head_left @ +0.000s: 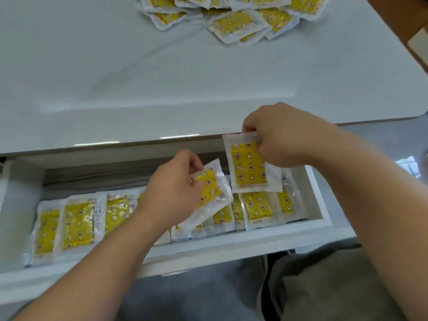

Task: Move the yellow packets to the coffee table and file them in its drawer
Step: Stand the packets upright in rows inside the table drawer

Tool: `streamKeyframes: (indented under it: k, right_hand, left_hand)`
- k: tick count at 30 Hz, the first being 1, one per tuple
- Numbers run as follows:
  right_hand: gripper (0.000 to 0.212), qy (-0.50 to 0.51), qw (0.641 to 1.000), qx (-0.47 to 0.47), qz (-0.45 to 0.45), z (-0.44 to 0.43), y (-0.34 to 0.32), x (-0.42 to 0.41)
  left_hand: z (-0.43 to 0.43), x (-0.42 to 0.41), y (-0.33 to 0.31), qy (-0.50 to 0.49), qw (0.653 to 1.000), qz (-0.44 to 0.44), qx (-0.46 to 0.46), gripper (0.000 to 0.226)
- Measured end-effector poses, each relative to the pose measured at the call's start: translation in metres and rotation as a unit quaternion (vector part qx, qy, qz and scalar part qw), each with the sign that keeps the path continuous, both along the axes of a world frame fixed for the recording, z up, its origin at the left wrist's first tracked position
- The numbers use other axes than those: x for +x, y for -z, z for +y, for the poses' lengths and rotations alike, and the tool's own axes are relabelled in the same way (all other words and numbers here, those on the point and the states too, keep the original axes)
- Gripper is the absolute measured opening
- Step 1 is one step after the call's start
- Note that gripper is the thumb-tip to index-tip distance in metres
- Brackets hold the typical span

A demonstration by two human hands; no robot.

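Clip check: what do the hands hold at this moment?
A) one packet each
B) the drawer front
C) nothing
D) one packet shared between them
A: the left hand grips a tilted packet and the right hand pinches an upright packet, both over the open drawer.

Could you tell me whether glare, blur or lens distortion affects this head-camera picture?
Head view: light streaks glare on the glossy tabletop near its front edge; the filed packets shine; the far pile of packets looks soft; the wide lens seems to bow the table's edge slightly.
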State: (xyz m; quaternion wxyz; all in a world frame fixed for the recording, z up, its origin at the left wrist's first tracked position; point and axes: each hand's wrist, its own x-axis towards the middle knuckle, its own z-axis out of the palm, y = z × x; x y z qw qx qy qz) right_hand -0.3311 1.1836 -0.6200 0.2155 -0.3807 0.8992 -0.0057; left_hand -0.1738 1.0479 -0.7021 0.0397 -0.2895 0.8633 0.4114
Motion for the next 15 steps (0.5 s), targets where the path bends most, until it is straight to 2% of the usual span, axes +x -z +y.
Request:
streamKeyframes:
  k: [4, 6, 8, 10, 12, 15]
  right_hand:
    - [0.032, -0.042, 0.996, 0.07, -0.035, 0.002, 0.012, 0.003]
    - [0.036, -0.049, 0.992, 0.098, -0.06, 0.001, 0.022, 0.006]
    - [0.042, -0.053, 0.987, 0.127, -0.084, -0.002, 0.034, 0.008]
    - [0.042, -0.067, 0.979, 0.151, -0.12, -0.004, 0.048, 0.009]
    - [0.036, -0.073, 0.973, 0.155, -0.153, -0.003, 0.061, 0.007]
    - [0.031, -0.074, 0.972, 0.145, -0.171, -0.003, 0.072, 0.003]
  left_hand:
    - [-0.005, -0.003, 0.009, 0.032, 0.998, -0.05, 0.013, 0.031]
    - [-0.007, -0.007, 0.014, 0.044, 0.997, -0.058, 0.012, 0.041]
    - [-0.008, -0.01, 0.024, 0.05, 0.995, -0.073, 0.052, 0.056]
    - [-0.009, -0.012, 0.036, 0.055, 0.99, -0.091, 0.092, 0.06]
    - [-0.009, -0.014, 0.047, 0.076, 0.988, -0.104, 0.08, 0.056]
    - [-0.006, -0.015, 0.055, 0.127, 0.986, -0.11, 0.008, 0.054]
